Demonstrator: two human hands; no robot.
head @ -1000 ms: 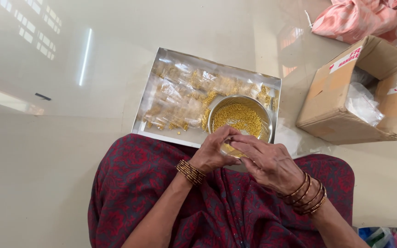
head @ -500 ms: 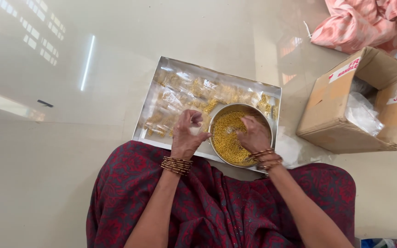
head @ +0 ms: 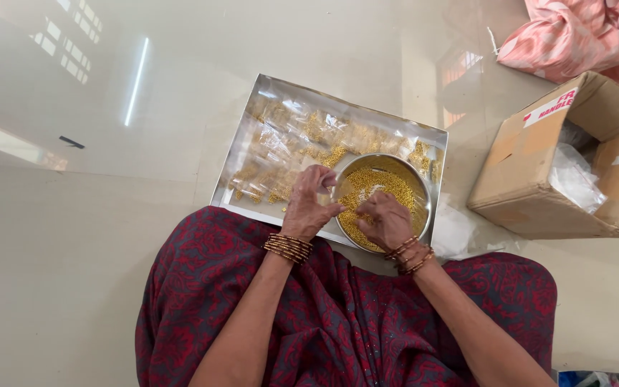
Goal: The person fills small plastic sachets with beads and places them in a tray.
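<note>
Golden beads (head: 385, 188) are lying right under my right hand (head: 387, 221) – curled, pinching some – while my left hand (head: 311, 204) is pinching a clear packet (head: 339, 188) just beside.

Cardboard box (head: 539, 179) right; bare floor (head: 73, 251) left.

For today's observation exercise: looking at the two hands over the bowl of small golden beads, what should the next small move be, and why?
Probably the right hand should pinch up beads from the steel bowl and carry them to the left hand, which seems to hold a small clear packet at the bowl's rim. The right hand already rests on the beads, and filled packets lie in the tray.
</note>
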